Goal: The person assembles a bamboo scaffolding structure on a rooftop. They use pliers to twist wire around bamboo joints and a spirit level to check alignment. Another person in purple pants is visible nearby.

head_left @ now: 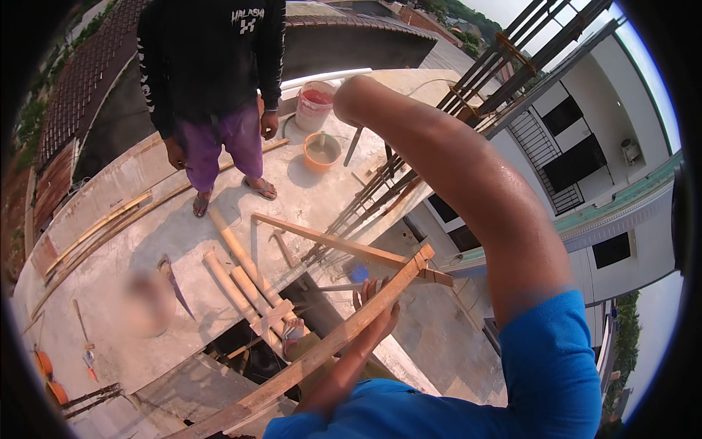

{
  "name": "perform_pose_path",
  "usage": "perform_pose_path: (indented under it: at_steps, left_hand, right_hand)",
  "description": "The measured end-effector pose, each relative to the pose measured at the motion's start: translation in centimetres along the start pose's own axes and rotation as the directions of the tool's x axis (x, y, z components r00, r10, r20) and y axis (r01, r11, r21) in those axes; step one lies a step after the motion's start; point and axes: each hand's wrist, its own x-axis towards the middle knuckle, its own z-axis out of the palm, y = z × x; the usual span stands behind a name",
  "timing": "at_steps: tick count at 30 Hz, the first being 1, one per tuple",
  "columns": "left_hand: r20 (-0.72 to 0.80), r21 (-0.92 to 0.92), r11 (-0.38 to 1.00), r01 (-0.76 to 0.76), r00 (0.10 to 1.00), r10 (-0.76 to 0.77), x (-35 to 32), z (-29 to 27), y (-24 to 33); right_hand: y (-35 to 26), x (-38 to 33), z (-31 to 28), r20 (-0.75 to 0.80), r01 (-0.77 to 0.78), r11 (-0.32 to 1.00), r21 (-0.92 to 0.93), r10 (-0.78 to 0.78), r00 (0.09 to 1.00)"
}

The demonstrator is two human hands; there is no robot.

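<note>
My left hand is wrapped round a long wooden beam, near its upper end; the beam covers part of the palm, and the fingers show past its far edge. That end meets a second wooden batten, which slants away to the left. My right arm is raised and bent, its elbow toward the far side. The right hand is out of the picture. A hammer lies on the concrete beyond the batten. Left of it are several round wooden poles and a handsaw.
Another person stands on the slab at the far left. Behind are a white bucket and an orange basin. Steel rebar rises at the right. A dark opening breaks the slab near my left arm.
</note>
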Motion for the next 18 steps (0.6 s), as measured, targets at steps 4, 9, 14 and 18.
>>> perform_pose_path:
  at_steps: [4,9,14,18]
  left_hand:
    - [0.068,0.012,1.0,0.012,0.998,-0.013,-4.0,-0.3,-0.7]
    - [0.433,-0.218,0.976,0.009,0.897,0.089,-8.6,-8.0,4.1]
    - [-0.357,-0.013,0.876,-0.481,0.821,0.446,-6.4,-26.9,15.3]
    - [-0.69,0.445,0.894,0.045,0.653,0.311,-3.1,-34.3,19.1]
  right_hand:
    - [-1.0,-7.5,-5.9,-0.287,0.047,0.995,-0.093,-0.072,0.955]
    - [-0.4,-18.3,-8.0,-0.649,0.178,0.984,0.002,-0.134,0.749]
    - [-1.5,-30.2,-8.3,-0.622,0.294,0.951,0.093,-0.175,0.763]
    - [-3.2,-39.6,2.3,-0.852,0.638,0.715,0.286,-0.116,0.511]
